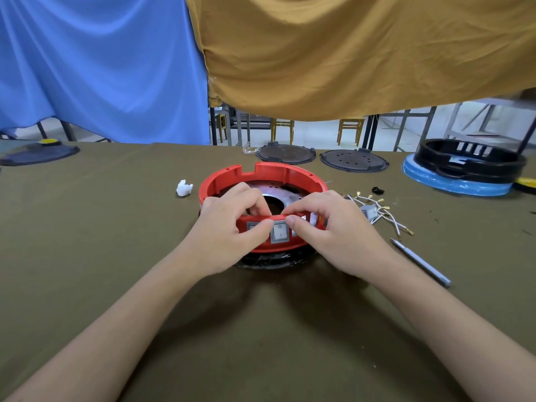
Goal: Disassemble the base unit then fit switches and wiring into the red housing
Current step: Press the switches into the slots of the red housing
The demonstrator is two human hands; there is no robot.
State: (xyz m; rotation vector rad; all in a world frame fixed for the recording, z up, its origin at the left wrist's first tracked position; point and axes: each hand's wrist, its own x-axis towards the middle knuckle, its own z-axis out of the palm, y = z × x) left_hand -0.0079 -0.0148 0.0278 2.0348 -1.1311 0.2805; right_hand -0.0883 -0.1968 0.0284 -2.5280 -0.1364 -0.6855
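**While pressing switches into the red wall: fitting step under way, wiring not yet in**

Head view, the only one. As judged from the layout, well into the second half of the task: sits open and upright at mid-table, the red housing (262, 172), on a dark base wrapped in film (261, 261), with a metal plate (290, 195) showing inside. Already seated in the near wall, one grey rocker switch (280, 233); another partly hidden under the left thumb, and something pale to the right behind the right fingers, too covered to name.

Grips the near wall from the left, the left hand (229, 227): thumb pressed flat on the outer face beside the middle switch, fingers curled over the rim into the inside. Pinches the same rim just right of that switch, the right hand (333, 227): thumb and forefinger closed on the edge, other fingers bent behind it. Both forearms reaching in from the near edge, wrists low over the olive cloth (116, 227).

Lying loose just beside the housing on the right, white wiring with brass terminals (383, 210), a spare grey switch among it; near that, a slim metal tool (420, 262).

Next, probably: push each switch until flush, with counter-pressure from inside, then lead the terminals to the switch backs. Calls for even thumb force, so as not to tilt a switch in its cut-out.
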